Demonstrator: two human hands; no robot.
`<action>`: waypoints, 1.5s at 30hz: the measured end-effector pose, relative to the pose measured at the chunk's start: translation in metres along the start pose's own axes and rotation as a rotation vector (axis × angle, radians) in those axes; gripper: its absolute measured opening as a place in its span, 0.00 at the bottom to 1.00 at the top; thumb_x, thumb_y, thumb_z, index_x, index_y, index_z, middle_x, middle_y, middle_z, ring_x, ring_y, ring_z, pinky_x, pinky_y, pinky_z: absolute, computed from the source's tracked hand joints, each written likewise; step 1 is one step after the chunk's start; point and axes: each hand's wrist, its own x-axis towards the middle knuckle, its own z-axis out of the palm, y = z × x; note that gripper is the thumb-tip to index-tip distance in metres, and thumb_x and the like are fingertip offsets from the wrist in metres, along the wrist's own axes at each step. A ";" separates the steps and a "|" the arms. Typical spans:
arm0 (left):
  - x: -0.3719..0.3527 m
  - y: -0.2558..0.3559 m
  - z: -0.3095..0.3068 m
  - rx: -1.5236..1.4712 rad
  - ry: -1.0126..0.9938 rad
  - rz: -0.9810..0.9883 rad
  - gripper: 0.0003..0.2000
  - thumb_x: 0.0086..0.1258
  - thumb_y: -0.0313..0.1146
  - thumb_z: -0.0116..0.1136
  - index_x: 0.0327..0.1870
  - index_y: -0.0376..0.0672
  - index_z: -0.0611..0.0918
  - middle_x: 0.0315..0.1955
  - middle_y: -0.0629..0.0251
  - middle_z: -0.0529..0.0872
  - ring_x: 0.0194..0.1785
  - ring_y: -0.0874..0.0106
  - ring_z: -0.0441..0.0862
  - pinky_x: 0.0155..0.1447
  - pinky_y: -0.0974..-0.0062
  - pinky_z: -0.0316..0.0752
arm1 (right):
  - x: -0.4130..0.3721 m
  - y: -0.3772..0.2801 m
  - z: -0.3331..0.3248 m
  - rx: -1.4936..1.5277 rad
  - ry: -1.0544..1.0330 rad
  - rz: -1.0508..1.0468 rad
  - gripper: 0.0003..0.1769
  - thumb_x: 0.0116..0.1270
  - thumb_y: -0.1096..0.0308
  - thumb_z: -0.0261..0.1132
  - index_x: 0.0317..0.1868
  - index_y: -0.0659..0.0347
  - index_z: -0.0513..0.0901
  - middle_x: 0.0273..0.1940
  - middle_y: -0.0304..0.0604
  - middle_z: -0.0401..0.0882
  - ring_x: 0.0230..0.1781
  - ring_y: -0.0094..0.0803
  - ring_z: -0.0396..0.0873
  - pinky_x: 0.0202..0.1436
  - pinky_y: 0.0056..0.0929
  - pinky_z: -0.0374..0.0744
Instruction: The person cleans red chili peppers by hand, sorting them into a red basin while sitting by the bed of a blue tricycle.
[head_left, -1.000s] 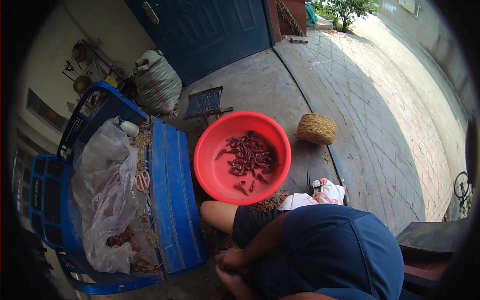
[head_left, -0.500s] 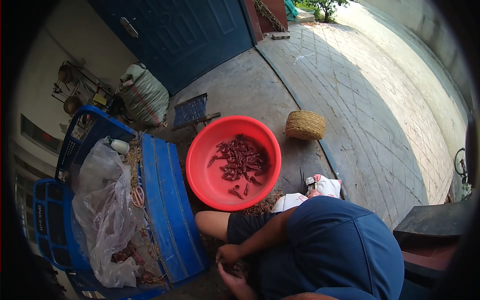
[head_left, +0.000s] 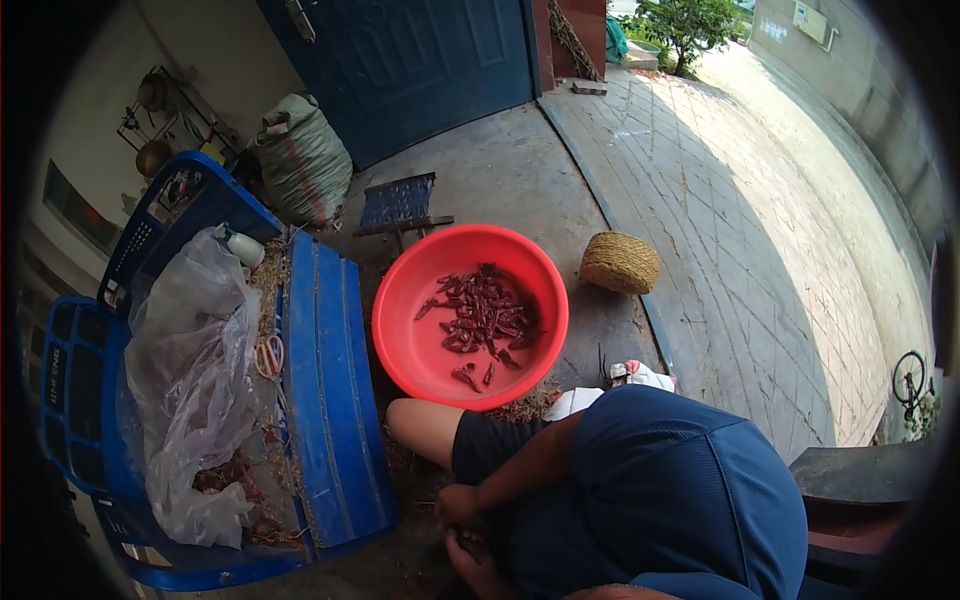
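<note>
My right hand (head_left: 458,505) is closed, its fingers curled down beside my bent knee. Just below it, my left hand (head_left: 468,556) is turned up and partly closed around something dark, too shadowed to name. The two hands are close together, left of my blue shirt. Beyond the knee stands a red plastic basin (head_left: 400,345), with dark red dried chili peppers (head_left: 485,312) heaped in its middle and right side. Neither hand touches the basin.
Left of me is a blue cargo tricycle bed (head_left: 335,400) holding a clear plastic sheet (head_left: 195,370), scissors (head_left: 269,357) and a white bottle (head_left: 245,248). A low stool (head_left: 397,203), a woven sack (head_left: 302,160) and a woven straw basket (head_left: 620,263) stand beyond.
My view has shifted, so the tricycle appears further left and the basket slightly lower. The hands have drawn slightly apart and remain near the knee. The peppers lie as before.
</note>
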 end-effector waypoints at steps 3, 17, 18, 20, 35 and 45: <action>-0.006 0.001 0.010 0.078 0.043 0.070 0.10 0.77 0.39 0.46 0.35 0.46 0.73 0.25 0.71 0.73 0.28 0.76 0.71 0.33 0.79 0.68 | -0.009 -0.016 -0.012 0.063 -0.050 0.101 0.18 0.57 0.50 0.70 0.33 0.57 0.91 0.34 0.48 0.88 0.35 0.41 0.87 0.47 0.41 0.82; 0.011 0.007 -0.022 0.247 0.202 0.178 0.10 0.77 0.40 0.49 0.36 0.46 0.77 0.23 0.73 0.76 0.26 0.78 0.74 0.30 0.80 0.74 | -0.003 -0.013 0.000 0.078 -0.035 0.041 0.15 0.65 0.56 0.66 0.36 0.61 0.86 0.31 0.52 0.86 0.33 0.44 0.87 0.40 0.44 0.84; 0.012 0.007 -0.020 0.263 0.186 0.166 0.10 0.77 0.40 0.50 0.37 0.46 0.77 0.24 0.72 0.75 0.26 0.78 0.74 0.31 0.81 0.74 | -0.002 -0.010 0.001 0.084 -0.021 0.053 0.15 0.65 0.56 0.66 0.36 0.61 0.86 0.31 0.52 0.86 0.33 0.44 0.87 0.40 0.44 0.84; 0.014 0.007 -0.018 0.301 0.154 0.137 0.09 0.77 0.39 0.50 0.39 0.45 0.76 0.25 0.72 0.75 0.28 0.78 0.74 0.32 0.81 0.73 | -0.003 -0.010 -0.001 -0.079 -0.060 0.051 0.16 0.60 0.54 0.66 0.36 0.59 0.86 0.34 0.53 0.85 0.39 0.49 0.86 0.46 0.47 0.81; 0.019 0.015 -0.008 0.458 -0.016 0.094 0.14 0.75 0.36 0.53 0.54 0.38 0.72 0.37 0.70 0.72 0.38 0.81 0.71 0.43 0.84 0.71 | -0.005 -0.015 -0.024 -0.052 0.059 0.009 0.14 0.63 0.55 0.65 0.37 0.56 0.88 0.35 0.51 0.86 0.39 0.49 0.86 0.46 0.45 0.82; 0.026 0.018 -0.031 0.062 0.197 0.072 0.08 0.77 0.38 0.47 0.41 0.46 0.75 0.24 0.71 0.75 0.26 0.76 0.75 0.30 0.76 0.72 | 0.010 -0.010 -0.012 -0.004 -0.077 0.002 0.14 0.62 0.54 0.65 0.39 0.54 0.88 0.35 0.50 0.86 0.38 0.47 0.86 0.45 0.44 0.82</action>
